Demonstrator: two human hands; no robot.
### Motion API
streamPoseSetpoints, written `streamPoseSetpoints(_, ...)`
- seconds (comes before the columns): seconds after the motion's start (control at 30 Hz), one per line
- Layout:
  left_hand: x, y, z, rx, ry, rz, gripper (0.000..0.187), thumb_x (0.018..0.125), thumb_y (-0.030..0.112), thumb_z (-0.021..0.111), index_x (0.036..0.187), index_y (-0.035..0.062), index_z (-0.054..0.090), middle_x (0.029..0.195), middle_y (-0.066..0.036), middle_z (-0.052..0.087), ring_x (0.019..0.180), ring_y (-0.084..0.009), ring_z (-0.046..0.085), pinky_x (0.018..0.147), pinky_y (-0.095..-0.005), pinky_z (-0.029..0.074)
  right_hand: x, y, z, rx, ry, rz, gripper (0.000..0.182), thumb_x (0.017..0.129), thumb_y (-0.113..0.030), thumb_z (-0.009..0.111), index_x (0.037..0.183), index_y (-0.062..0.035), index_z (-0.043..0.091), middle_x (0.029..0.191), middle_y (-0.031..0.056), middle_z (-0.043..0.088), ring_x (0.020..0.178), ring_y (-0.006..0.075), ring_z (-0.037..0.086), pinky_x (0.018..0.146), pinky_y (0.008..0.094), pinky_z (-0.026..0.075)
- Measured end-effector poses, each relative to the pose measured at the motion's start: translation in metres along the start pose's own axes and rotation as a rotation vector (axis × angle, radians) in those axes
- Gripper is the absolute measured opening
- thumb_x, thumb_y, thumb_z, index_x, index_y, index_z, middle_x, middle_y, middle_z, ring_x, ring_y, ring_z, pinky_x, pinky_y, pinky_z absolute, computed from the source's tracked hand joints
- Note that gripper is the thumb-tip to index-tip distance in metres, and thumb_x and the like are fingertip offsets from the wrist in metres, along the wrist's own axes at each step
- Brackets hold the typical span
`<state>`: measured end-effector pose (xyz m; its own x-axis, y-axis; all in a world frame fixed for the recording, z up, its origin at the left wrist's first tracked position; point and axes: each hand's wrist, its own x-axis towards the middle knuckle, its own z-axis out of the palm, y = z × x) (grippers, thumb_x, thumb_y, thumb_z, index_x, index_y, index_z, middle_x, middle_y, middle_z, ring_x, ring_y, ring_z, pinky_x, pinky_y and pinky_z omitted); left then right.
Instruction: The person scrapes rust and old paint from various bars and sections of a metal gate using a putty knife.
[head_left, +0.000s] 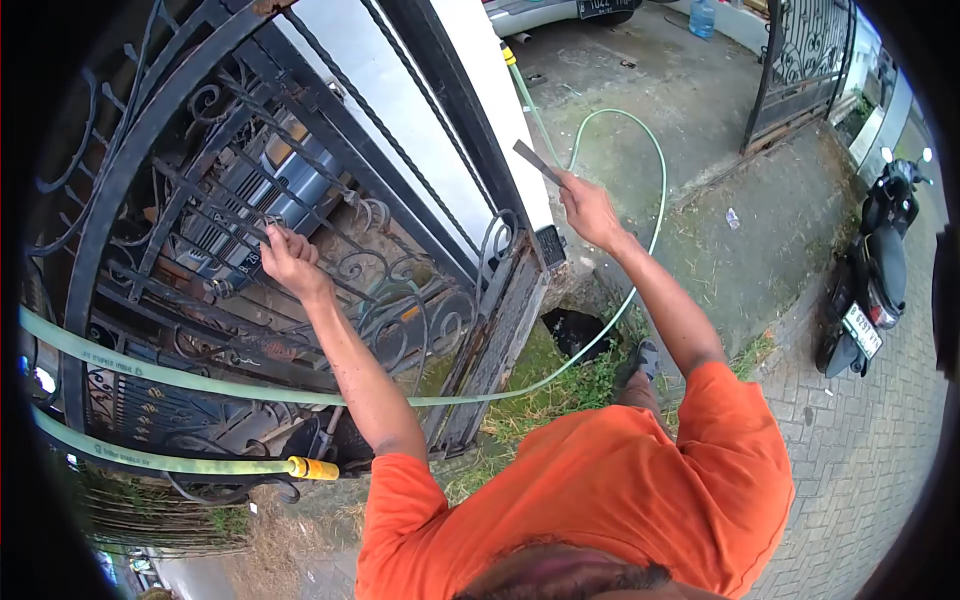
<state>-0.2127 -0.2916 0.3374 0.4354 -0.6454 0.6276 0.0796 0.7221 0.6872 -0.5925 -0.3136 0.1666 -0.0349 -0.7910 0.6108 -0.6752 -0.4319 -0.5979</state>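
Observation:
My left hand (288, 262) is closed around a bar of the black wrought-iron gate (113, 215), among its twisted rods and scrolls. In my right hand (592, 212) is a flat, dark metal strip (537, 162), gripped at its lower end and pointing up and left. The strip's far end overlaps the white pillar (487, 95) beside the gate. A pale green hose (215, 380) runs across the gate below my left hand and loops over the concrete behind my right arm. One hose end has a yellow connector (314, 468), below my left forearm.
Behind the gate bars stands a vehicle (290, 190). A parked motorbike (880, 260) is at the right on the paving. A dark hole (578, 334) opens in the ground near my foot. Another gate panel (803, 60) and a blue water bottle (702, 18) are farther back.

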Motion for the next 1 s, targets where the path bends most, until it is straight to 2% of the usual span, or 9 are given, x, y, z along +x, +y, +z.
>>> streamPoseSetpoints(0.03,0.001,0.000,0.001,0.006,0.008,-0.009,0.026,0.100,0.024,0.051,0.079,0.0114,0.042,0.058,0.008,0.028,0.044,-0.0015,0.024,0.038,-0.0206,0.016,0.043,-0.013,-0.006,-0.063,-0.002,-0.056,0.048,0.091,-0.006,0.047,0.136,-0.0242,0.048,0.092,0.0222,0.062,0.080,0.0412,0.063,0.075,0.0510,0.050)
streamPoseSetpoints(0.2,0.001,0.000,0.011,0.102,0.095,0.040,0.029,0.099,0.020,0.053,0.076,0.0133,0.038,0.057,0.007,0.027,0.042,-0.0020,0.022,0.037,-0.0218,0.015,0.199,-0.073,-0.022,-0.320,0.088,-0.038,0.062,0.091,-0.004,0.044,0.144,-0.0345,0.040,0.093,0.0222,0.058,0.078,0.0387,0.066,0.071,0.0503,0.052)
streamPoseSetpoints(0.4,-0.001,-0.002,0.018,0.110,0.150,0.053,0.038,0.100,0.025,0.051,0.069,0.0122,0.032,0.055,0.005,0.025,0.042,-0.0032,0.019,0.036,-0.0237,0.012,0.205,-0.044,0.035,-0.300,-0.117,0.013,0.076,0.088,0.000,0.048,0.148,-0.0421,0.030,0.089,0.0200,0.056,0.072,0.0345,0.066,0.066,0.0451,0.053)
streamPoseSetpoints(0.47,-0.001,-0.005,0.018,0.141,0.195,0.079,0.040,0.098,0.027,0.053,0.067,0.0125,0.033,0.056,0.005,0.025,0.043,-0.0033,0.018,0.037,-0.0231,0.011,0.221,-0.048,0.045,-0.252,-0.102,-0.002,0.077,0.088,-0.002,0.048,0.148,-0.0454,0.025,0.088,0.0201,0.056,0.069,0.0373,0.065,0.064,0.0467,0.053)
streamPoseSetpoints(0.6,-0.003,-0.010,0.021,0.226,0.264,0.109,0.039,0.098,0.027,0.053,0.068,0.0124,0.034,0.056,0.006,0.025,0.045,-0.0046,0.017,0.038,-0.0237,0.011,0.275,-0.070,0.054,-0.088,0.083,-0.211,0.066,0.092,-0.007,0.047,0.148,-0.0375,0.030,0.079,0.0189,0.059,0.067,0.0377,0.063,0.062,0.0491,0.051)
streamPoseSetpoints(0.67,-0.002,-0.010,0.027,0.259,0.313,0.124,0.039,0.098,0.028,0.054,0.068,0.0126,0.035,0.057,0.006,0.025,0.045,-0.0046,0.018,0.038,-0.0236,0.012,0.278,-0.062,0.060,0.033,0.103,-0.157,0.058,0.095,-0.014,0.050,0.147,-0.0336,0.033,0.074,0.0181,0.062,0.067,0.0383,0.063,0.063,0.0489,0.051)
streamPoseSetpoints(0.8,0.000,-0.013,0.036,0.380,0.435,0.136,0.039,0.098,0.027,0.054,0.067,0.0129,0.035,0.056,0.006,0.025,0.045,-0.0041,0.020,0.039,-0.0238,0.012,0.218,0.028,0.089,0.138,-0.174,0.007,0.049,0.098,-0.027,0.052,0.145,-0.0327,0.038,0.070,0.0190,0.063,0.069,0.0392,0.066,0.064,0.0478,0.052)
streamPoseSetpoints(0.9,0.005,-0.016,0.038,0.428,0.483,0.165,0.043,0.097,0.027,0.055,0.063,0.0130,0.032,0.054,0.006,0.024,0.044,-0.0047,0.018,0.039,-0.0241,0.012,0.246,0.035,0.075,0.149,-0.136,-0.070,0.045,0.099,-0.029,0.051,0.143,-0.0333,0.041,0.070,0.0191,0.064,0.069,0.0390,0.066,0.063,0.0474,0.052)
streamPoseSetpoints(1.0,0.000,-0.013,0.051,0.471,0.504,0.181,0.045,0.097,0.026,0.055,0.060,0.0128,0.031,0.053,0.005,0.023,0.043,-0.0053,0.018,0.039,-0.0247,0.011,0.305,0.003,0.033,0.141,-0.103,-0.174,0.043,0.100,-0.034,0.048,0.142,-0.0342,0.042,0.069,0.0177,0.064,0.067,0.0384,0.066,0.062,0.0475,0.053)
